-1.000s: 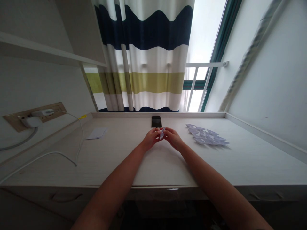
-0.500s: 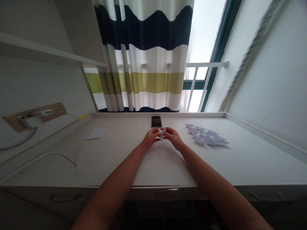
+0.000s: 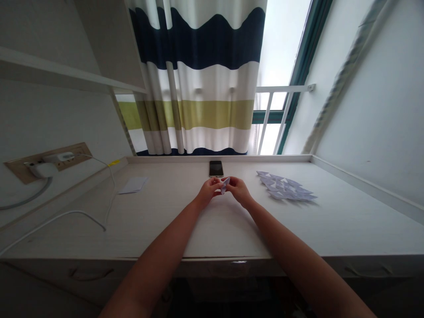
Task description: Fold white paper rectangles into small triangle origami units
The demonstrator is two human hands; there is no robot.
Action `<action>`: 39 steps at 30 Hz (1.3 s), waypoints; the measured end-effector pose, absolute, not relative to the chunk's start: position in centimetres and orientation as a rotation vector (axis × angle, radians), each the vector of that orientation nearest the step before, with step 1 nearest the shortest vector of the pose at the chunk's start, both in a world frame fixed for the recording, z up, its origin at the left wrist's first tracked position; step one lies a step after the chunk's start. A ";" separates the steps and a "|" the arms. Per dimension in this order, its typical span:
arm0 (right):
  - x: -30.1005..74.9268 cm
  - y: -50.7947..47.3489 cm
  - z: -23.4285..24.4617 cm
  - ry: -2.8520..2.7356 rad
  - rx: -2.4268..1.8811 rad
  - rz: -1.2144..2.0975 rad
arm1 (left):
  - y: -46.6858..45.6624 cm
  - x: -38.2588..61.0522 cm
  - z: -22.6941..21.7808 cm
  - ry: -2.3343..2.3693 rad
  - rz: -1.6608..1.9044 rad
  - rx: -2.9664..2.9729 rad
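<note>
Between my two hands, above the middle of the desk, is a small folded piece of white paper (image 3: 225, 185), standing with a pointed tip up. My left hand (image 3: 210, 189) pinches its left side with thumb and fingers. My right hand (image 3: 237, 188) grips its right side, with the fingers bent round it. The fingers partly hide the folds. To the right of my hands lies a group of folded paper pieces (image 3: 285, 187), pointed and set in rows. A small stack of flat white paper (image 3: 133, 185) lies to the left.
A phone (image 3: 216, 168) lies just beyond my hands. On the left, a white cable (image 3: 111, 198) runs over the white desk (image 3: 172, 221) from a wall socket (image 3: 49, 161). A low raised edge (image 3: 185, 159) borders the back, before a striped curtain (image 3: 215, 115).
The folded paper has turned slightly between my fingers, and its face shows a little differently. Both hands stay in nearly the same place.
</note>
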State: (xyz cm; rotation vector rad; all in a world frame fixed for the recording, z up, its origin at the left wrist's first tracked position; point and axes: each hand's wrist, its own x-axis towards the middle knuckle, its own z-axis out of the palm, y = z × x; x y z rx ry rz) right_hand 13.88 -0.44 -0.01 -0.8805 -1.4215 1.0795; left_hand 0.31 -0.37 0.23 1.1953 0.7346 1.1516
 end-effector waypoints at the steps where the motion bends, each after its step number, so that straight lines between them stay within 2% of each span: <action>1: 13.9 -0.6 0.1 -1.406 -0.866 1.120 | -0.4 0.3 0.2 0.730 1.160 1.185; 11: 13.6 -1.8 1.4 -1.208 -0.728 1.424 | -0.3 0.3 0.3 0.668 1.139 1.058; 39: 13.6 -1.5 1.1 -1.230 -0.722 1.450 | -0.3 0.3 0.2 0.670 1.148 1.145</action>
